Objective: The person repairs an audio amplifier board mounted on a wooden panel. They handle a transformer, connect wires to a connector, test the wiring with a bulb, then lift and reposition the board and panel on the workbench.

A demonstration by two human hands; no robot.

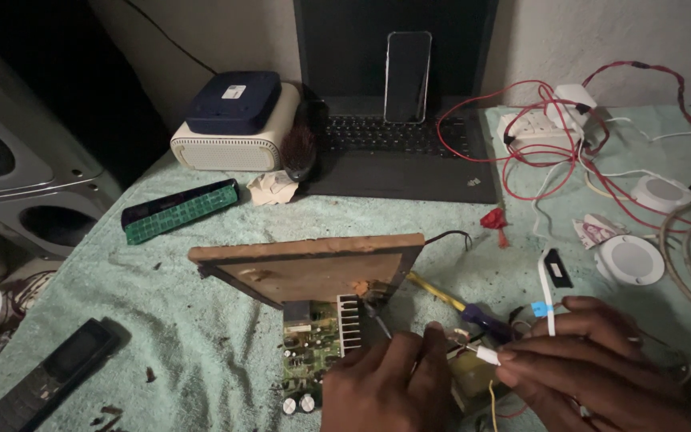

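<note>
Circuit board (313, 352) sits lower centre of frame, under wooden panel (309, 268). Left hand (385, 384) rests curled on its edge; right hand (593, 360) pinches white cable (548, 300). Looks stiff, light, fragile: hold by edges or heatsink (349, 324).

A circuit board (313, 352) lies on the cloth (201, 320) at centre, the wooden board (305, 264) at its 12 o'clock. The laptop (397, 152) sits beyond, a phone (407, 76) leaning on its screen. A remote (49, 372) lies at 9 o'clock, the wires (545, 136) at 2 o'clock.

Two bare hands, left hand (385, 384), right hand (593, 360), no sleeves showing
</note>
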